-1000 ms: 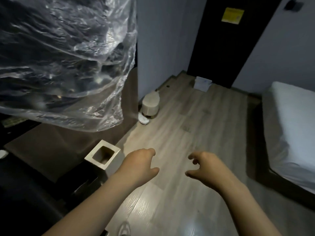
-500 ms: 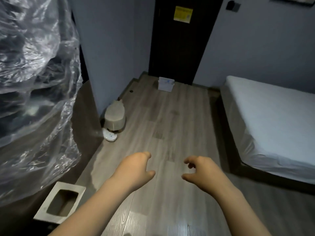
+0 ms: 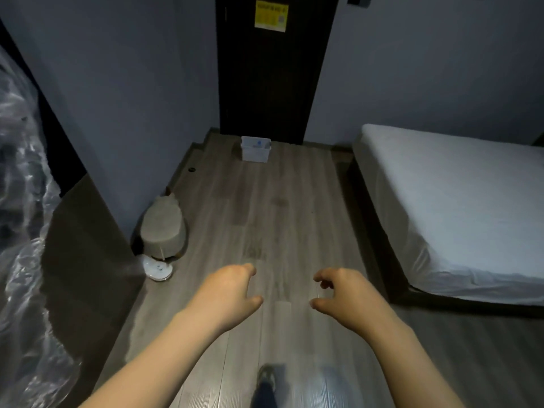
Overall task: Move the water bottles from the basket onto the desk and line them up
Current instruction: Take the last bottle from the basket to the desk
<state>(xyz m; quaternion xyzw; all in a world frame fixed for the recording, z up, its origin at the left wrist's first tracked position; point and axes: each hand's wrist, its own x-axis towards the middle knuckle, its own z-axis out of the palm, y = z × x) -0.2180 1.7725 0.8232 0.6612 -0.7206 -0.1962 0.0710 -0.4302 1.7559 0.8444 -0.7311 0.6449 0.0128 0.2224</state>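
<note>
both arms are stretched out in front over the wood floor [image 3: 279, 216]. the left hand [image 3: 226, 293] has its fingers loosely curled under with the thumb poking out to the right, and it holds nothing. the right hand [image 3: 344, 295] is the same deal: fingers hooked and a bit apart, thumb pointing left, not touching anything. the two hands are near each other but apart.

the basket [image 3: 255, 149] is a small white one sitting on the floor right at the foot of the dark door [image 3: 273, 83], well ahead of the hands. i can't make out the water bottles in it from here, it's too small, there's just a bit of blue.

bed [image 3: 456, 207] on the right, a beige stool [image 3: 163, 228] by the left wall, crinkly plastic sheet [image 3: 20, 231] at the far left, and a shoe [image 3: 266, 378] at the bottom edge.
</note>
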